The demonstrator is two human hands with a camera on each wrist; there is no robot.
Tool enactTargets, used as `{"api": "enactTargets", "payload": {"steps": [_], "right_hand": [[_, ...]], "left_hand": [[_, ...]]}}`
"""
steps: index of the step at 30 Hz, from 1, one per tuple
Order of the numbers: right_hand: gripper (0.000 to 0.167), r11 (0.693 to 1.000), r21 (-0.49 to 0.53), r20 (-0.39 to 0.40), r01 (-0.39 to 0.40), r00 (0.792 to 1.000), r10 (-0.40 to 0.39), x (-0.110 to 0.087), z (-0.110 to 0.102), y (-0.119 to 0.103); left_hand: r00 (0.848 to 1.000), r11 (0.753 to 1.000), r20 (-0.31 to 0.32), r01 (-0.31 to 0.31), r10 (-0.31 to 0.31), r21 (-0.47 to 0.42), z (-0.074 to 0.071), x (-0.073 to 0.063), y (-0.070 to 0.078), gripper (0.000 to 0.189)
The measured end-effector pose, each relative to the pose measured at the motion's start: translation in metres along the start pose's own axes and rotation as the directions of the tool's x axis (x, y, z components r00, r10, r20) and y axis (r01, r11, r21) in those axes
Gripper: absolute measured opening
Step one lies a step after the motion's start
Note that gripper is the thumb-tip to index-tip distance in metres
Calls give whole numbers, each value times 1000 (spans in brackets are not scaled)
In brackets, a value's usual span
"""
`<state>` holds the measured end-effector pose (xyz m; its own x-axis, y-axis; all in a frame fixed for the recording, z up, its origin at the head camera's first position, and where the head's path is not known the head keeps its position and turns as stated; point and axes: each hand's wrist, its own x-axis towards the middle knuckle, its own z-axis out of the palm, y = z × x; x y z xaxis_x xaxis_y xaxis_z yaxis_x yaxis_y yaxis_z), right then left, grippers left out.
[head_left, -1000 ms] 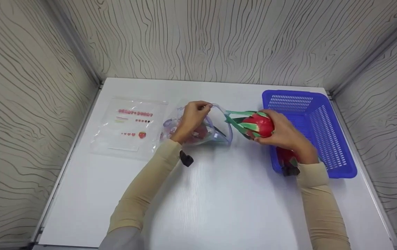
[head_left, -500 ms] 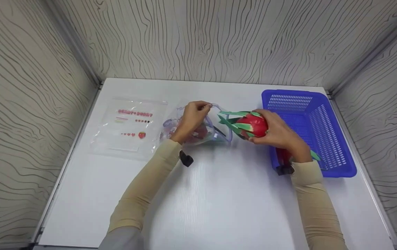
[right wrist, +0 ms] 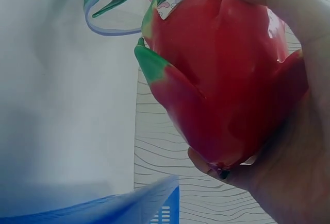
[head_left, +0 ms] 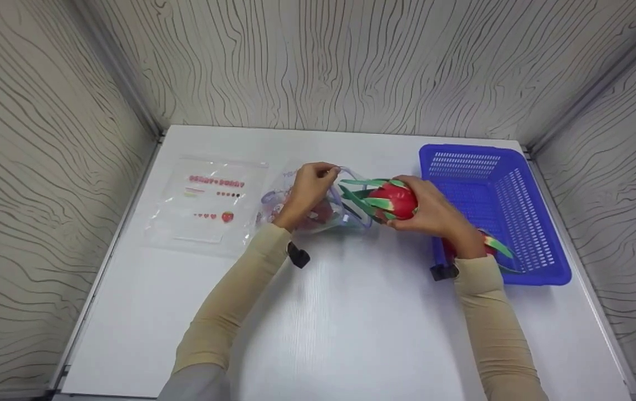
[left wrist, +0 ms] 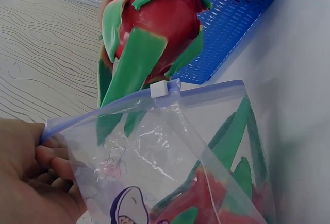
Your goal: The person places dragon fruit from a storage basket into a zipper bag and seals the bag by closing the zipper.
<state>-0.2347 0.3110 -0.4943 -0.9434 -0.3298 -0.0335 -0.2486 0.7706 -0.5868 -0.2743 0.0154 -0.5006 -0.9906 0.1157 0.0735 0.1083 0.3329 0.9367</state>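
Observation:
My right hand (head_left: 426, 209) grips a red dragon fruit (head_left: 399, 201) by its rounded end, its long green leaves pointing left. The leaf tips reach into the mouth of a clear zip bag (left wrist: 154, 147) with a lilac zip edge and a white slider (left wrist: 159, 89). At the bag's upper rim, my left hand (head_left: 309, 189) pinches the edge between thumb and fingers and keeps the mouth apart. Inside the bag lies another dragon fruit (left wrist: 196, 198), seen through the plastic. In the right wrist view, fingers and thumb wrap round the held dragon fruit (right wrist: 221, 80).
A blue perforated basket (head_left: 541, 223) stands at the right, with a further dragon fruit (head_left: 499, 248) in its near left corner, partly behind my right wrist. Flat on the white table (head_left: 351, 323) at the left lies another clear zip bag (head_left: 206, 206) with strawberry prints.
My right hand has moved left with the dragon fruit, bringing its leaf tips into the bag's mouth. The left hand and the bag have stayed nearly still.

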Motion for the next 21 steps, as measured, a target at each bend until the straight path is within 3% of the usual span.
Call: {"api": "enactTargets", "payload": {"steps": [11,21], "right_hand": [[100,999,-25,-22,43,999,-43,5,9,-3],[101,998,-17,-8,63,998,-63,6,15,-11]], "left_hand": [[1000,1000,-1,-21,21,-10,0,1,-1,26],[1000,1000,-5,19,-19,-8,2,1,1,27]]}}
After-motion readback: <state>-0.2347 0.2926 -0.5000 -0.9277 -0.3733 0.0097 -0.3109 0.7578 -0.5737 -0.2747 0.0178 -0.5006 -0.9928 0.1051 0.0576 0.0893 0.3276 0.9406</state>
